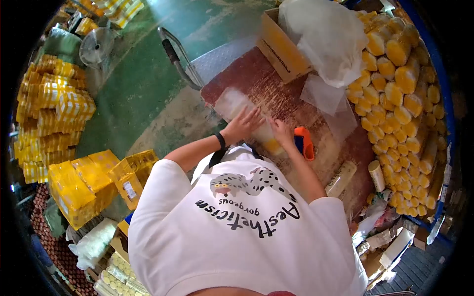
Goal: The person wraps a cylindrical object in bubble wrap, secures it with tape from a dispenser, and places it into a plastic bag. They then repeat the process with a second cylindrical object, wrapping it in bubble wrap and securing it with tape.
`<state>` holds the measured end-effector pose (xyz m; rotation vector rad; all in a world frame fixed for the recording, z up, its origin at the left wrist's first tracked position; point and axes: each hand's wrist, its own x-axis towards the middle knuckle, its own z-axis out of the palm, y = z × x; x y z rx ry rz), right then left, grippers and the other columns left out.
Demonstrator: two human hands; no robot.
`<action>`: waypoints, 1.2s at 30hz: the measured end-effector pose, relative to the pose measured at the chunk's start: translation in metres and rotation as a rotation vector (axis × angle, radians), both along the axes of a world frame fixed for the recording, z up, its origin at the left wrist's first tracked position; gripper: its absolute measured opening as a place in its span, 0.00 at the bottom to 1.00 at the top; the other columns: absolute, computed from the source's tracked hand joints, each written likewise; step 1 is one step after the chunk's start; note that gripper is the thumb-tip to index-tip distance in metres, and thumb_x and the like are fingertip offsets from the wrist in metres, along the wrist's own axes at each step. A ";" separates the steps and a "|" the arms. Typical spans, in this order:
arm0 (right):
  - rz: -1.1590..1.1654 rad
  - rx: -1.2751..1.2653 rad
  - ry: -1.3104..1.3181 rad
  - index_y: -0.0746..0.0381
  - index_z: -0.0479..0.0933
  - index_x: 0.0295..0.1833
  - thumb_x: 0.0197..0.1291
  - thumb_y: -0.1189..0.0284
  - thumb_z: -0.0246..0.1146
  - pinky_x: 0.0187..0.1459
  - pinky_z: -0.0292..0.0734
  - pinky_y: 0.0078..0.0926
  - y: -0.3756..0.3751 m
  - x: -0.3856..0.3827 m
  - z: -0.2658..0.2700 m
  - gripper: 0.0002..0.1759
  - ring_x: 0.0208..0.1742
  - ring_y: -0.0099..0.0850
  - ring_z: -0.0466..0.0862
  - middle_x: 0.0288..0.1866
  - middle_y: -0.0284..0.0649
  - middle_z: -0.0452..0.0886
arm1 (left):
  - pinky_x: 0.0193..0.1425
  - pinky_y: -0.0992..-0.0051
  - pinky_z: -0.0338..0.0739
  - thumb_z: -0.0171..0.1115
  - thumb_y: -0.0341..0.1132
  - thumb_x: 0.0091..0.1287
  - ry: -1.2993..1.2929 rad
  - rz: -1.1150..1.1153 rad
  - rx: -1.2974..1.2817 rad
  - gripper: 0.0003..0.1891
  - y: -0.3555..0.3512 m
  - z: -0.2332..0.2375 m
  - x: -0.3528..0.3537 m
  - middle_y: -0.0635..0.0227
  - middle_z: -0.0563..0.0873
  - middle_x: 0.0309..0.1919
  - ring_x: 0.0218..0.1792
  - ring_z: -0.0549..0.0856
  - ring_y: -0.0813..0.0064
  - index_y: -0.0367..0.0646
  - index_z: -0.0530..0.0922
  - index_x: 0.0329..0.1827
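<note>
My left hand (243, 123), with a black band at the wrist, lies with its fingers spread over a clear plastic bag (232, 102) on the worn red-brown tabletop. Close beside it, my right hand (281, 132) has its fingers pinched together at the right side of the plastic. Something yellow (272, 146) shows through near my body, too blurred to name. Just right of my right hand rests an orange tape dispenser (308, 144) with a dark blue part.
An open cardboard box (281, 49) stands at the far side with a large cloudy plastic bag (328, 37) beside it. Yellow-ended rolls (395, 108) are stacked at right. Yellow-taped parcels (81, 185) pile up at left. A cart handle (175, 59) rises beyond the table.
</note>
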<state>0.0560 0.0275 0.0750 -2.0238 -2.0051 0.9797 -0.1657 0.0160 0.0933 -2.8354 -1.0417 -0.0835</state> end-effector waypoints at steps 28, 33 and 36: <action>-0.229 0.297 -0.539 0.64 0.76 0.42 0.53 0.62 0.68 0.62 0.61 0.47 -0.112 0.112 -0.039 0.18 0.55 0.42 0.75 0.45 0.45 0.82 | 0.76 0.50 0.50 0.52 0.37 0.66 -0.058 0.186 0.012 0.34 -0.006 0.004 0.003 0.64 0.52 0.76 0.76 0.53 0.62 0.50 0.52 0.76; -0.023 0.751 -0.115 0.61 0.77 0.42 0.49 0.73 0.67 0.66 0.58 0.49 -0.112 0.087 0.035 0.13 0.57 0.44 0.75 0.45 0.43 0.82 | 0.77 0.58 0.50 0.52 0.35 0.67 -0.224 0.062 -0.158 0.29 0.000 -0.002 -0.006 0.64 0.59 0.74 0.74 0.58 0.66 0.48 0.60 0.73; 0.249 0.791 -0.182 0.60 0.79 0.48 0.45 0.76 0.68 0.70 0.56 0.51 -0.108 0.082 0.065 0.20 0.57 0.41 0.76 0.49 0.40 0.80 | 0.76 0.59 0.55 0.52 0.36 0.70 -0.793 0.147 -0.574 0.23 -0.001 0.013 -0.009 0.62 0.67 0.70 0.71 0.65 0.64 0.45 0.68 0.68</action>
